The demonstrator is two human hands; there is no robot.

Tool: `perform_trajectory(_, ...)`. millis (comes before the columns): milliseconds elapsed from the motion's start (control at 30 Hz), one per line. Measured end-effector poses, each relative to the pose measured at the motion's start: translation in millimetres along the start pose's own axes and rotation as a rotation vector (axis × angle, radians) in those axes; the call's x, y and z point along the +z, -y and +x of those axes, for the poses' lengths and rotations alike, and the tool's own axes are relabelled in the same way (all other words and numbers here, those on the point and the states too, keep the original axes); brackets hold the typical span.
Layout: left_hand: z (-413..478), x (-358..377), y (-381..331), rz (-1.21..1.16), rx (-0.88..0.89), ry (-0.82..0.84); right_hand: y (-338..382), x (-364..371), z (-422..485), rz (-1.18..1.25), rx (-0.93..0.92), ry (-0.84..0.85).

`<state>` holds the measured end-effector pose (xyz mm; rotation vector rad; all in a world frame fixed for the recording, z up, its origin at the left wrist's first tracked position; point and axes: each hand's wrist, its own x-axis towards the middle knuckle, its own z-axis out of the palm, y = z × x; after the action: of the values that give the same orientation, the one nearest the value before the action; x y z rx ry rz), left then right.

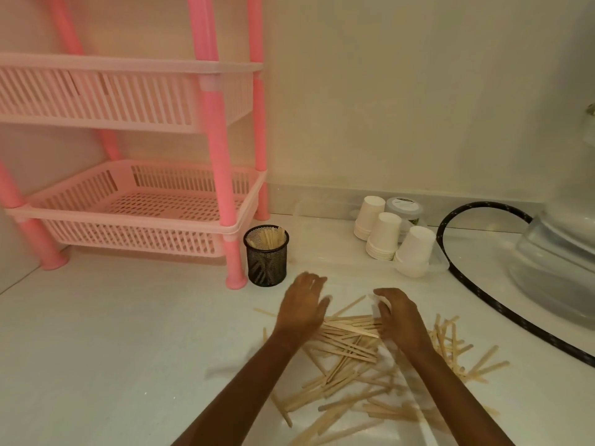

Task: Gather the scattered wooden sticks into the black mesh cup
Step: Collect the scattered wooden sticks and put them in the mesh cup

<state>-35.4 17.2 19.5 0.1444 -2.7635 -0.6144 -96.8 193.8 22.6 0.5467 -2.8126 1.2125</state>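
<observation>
A pink rack (222, 156) with two slatted basket tiers is standing at the back left of the white surface (112, 349), and a clear plastic container (553, 268) is sitting at the right edge with one black hoop (483, 204) curving in front of it. The wooden sticks (347, 349) are lying flat in one loose heap in the near middle, too many and too overlapped to count. Those between the hands are running mostly left to right, those on the right fringe are pointing away from the person, and the nearest ones are slanting diagonally. The left hand (302, 304) is hovering palm down with its fingers spread at the heap's far left edge. The right hand (397, 312) is curling its fingers down onto the sticks; whether it is pinching any, I cannot tell. Three stacks of upturned white paper cups (384, 235) are standing beside one lidded tub (404, 207). The black mesh cup (266, 262) is standing upright by the rack's front leg, already holding a cluster of sticks on end, leaning slightly.
</observation>
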Motion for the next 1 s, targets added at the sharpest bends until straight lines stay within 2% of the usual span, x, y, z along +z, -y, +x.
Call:
perform_trajectory(133, 0.0, 21.0, -23.4, 0.046, -0.07, 0.288, -18.2, -18.5, -10.6, -0.149, 0.072, 0.082)
perform_trajectory(333, 7.1, 26.9, -48.6, 0.11, -0.078, 0.365, -26.3, -25.1, -20.9, -0.239, 0.055, 0.223)
perform_trajectory(667, 10.5, 28.4, -59.7, 0.141, -0.054, 0.301, -26.1, -24.4, -15.8, -0.534, -0.059, 0.282)
perform_trajectory(1000, 0.0, 37.9, -63.4, 0.243, 0.002, 0.175, -35.3, -29.9, -8.9, -0.521, -0.114, 0.264)
